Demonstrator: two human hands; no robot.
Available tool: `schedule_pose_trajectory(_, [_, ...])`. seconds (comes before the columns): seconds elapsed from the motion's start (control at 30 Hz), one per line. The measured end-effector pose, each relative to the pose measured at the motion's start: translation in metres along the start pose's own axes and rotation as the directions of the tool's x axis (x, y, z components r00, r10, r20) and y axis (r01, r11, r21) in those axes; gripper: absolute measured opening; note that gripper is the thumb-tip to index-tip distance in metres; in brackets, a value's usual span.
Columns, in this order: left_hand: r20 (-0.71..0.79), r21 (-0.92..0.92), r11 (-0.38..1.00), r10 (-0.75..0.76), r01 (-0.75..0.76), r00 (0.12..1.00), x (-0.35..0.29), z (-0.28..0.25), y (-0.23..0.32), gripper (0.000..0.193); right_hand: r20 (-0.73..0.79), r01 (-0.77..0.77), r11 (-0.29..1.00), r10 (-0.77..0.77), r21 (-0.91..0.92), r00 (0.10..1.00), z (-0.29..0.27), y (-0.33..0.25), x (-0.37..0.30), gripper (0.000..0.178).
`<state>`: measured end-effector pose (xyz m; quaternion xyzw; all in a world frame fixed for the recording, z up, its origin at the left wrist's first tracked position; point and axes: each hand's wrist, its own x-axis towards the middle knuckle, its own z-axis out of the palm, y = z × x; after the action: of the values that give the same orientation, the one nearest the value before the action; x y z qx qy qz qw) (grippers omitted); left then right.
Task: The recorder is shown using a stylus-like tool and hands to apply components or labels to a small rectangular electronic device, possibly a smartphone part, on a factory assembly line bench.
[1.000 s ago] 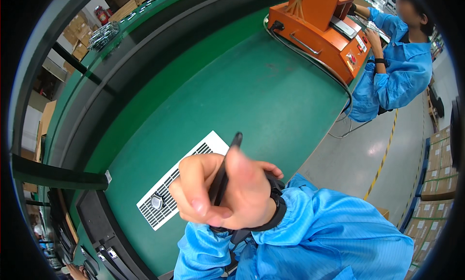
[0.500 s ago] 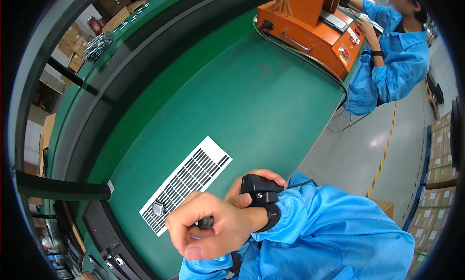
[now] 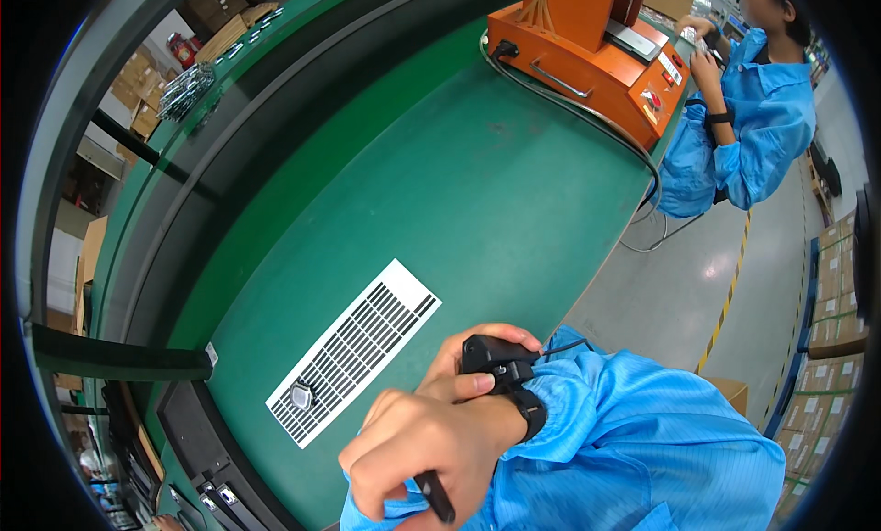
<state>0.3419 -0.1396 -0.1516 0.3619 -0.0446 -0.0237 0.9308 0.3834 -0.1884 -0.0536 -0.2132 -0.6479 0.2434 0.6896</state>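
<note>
My left hand (image 3: 450, 361) reaches across and is closed around a small black box-shaped device (image 3: 496, 352) on my right wrist. Its thumb presses the device's near side, and its fingers lie over the far side. A black strap (image 3: 530, 413) circles that wrist, and a thin cable runs from the device along the blue sleeve. In front, my right hand (image 3: 418, 448) is curled, with a slim black piece (image 3: 434, 496) showing among its fingers; what it belongs to is hidden. A white sheet with dark bars (image 3: 358, 347) lies beyond the hands, with a small grey rounded piece (image 3: 301, 396) on it.
A green table (image 3: 404, 201) carries an orange machine (image 3: 587, 58) with a cable at the far right. A black case (image 3: 197, 430) stands at the left. A co-worker in blue (image 3: 766, 118) works beside the machine. Stacked cartons (image 3: 830, 393) stand right.
My right hand has moved down and right and turned, and the black piece shows lower. My left hand stays on the wrist device. The co-worker's hands have shifted.
</note>
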Motion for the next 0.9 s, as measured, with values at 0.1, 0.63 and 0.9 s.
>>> schedule_pose_trajectory(0.1, [0.123,0.105,0.994,-0.048,0.035,0.991,0.002,-0.009,-0.003,0.063,-0.056,-0.162,0.854,0.217,0.494,0.974,0.005,0.006,-0.009,0.022])
schedule_pose_trajectory(0.63, [0.095,0.099,0.98,-0.183,0.174,0.978,-0.001,0.002,0.007,0.081,0.059,-0.32,0.662,0.385,0.678,0.921,0.015,0.013,-0.011,0.028])
schedule_pose_trajectory(0.9, [-0.194,-0.024,0.98,-0.199,0.199,0.961,0.002,-0.004,0.007,0.096,-0.064,0.025,0.921,-0.054,-0.39,0.996,-0.015,0.023,0.001,0.02])
